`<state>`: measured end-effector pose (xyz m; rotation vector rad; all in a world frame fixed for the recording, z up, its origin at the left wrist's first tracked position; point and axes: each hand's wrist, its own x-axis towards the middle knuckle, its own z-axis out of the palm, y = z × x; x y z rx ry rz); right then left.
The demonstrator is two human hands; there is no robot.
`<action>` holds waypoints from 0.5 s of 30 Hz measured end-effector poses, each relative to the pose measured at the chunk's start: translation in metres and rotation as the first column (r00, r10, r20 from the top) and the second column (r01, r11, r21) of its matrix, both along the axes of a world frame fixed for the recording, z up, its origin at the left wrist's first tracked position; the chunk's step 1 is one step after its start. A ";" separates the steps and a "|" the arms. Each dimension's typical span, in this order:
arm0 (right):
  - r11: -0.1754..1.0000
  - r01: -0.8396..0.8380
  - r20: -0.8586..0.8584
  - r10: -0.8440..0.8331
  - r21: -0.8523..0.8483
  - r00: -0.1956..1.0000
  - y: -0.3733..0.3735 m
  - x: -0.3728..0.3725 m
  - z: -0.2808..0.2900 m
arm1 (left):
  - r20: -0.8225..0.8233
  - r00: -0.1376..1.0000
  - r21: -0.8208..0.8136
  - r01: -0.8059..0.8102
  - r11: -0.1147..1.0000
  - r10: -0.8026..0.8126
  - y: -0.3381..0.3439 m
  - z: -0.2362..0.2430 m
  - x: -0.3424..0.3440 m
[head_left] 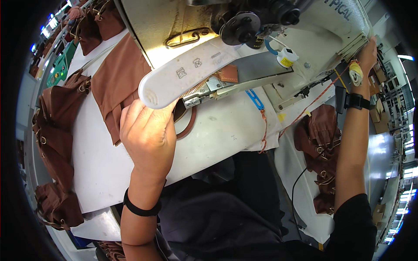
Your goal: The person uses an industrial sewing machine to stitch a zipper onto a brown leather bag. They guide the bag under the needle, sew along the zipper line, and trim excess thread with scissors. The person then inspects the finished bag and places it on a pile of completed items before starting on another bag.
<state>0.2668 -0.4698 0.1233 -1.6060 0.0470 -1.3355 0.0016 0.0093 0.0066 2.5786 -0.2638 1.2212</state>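
Note:
My left hand (pixel 148 135) is closed, with its fingers curled at the edge of a brown leather piece (pixel 122 71) beside the sewing machine's narrow arm. The fingertips are partly hidden under a long white plastic guard (pixel 183 78). A zipper (pixel 194 89) and a brown leather tab (pixel 228 73) show on the metal arm below the guard. A curved brown strap (pixel 188 126) lies by my hand on the white table (pixel 213 130). My right hand (pixel 369 56) is raised at the right end of the sewing machine (pixel 305 39); its fingers are mostly hidden there.
Brown leather bags (pixel 58 126) line the table's left edge, and more bags (pixel 320 139) lie to the right on a white surface. A blue plastic clip (pixel 254 100) on an orange cord sits by the machine. A black cable (pixel 296 187) hangs near my lap.

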 end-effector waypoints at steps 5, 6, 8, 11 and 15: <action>0.995 -0.059 -0.041 0.063 0.080 0.997 0.001 0.003 -0.005 | -0.003 1.000 0.015 0.013 1.000 -0.013 0.002 -0.003 0.000; 0.992 -0.082 -0.088 0.091 0.098 0.992 -0.003 0.003 -0.002 | -0.010 1.000 0.021 0.021 1.000 -0.020 0.003 -0.003 0.000; 0.982 -0.127 -0.180 0.151 0.141 0.972 -0.018 0.005 0.013 | -0.016 1.000 0.023 0.010 1.000 -0.010 0.000 -0.001 -0.001; 0.940 -0.140 -0.321 0.035 -0.311 0.946 -0.016 0.005 0.064 | 0.006 1.000 0.060 0.022 0.998 -0.022 0.003 0.003 -0.001; 0.899 -0.395 -0.442 0.281 -0.188 0.851 0.010 0.002 0.079 | 0.002 0.999 0.070 0.045 0.996 -0.046 0.000 0.006 0.000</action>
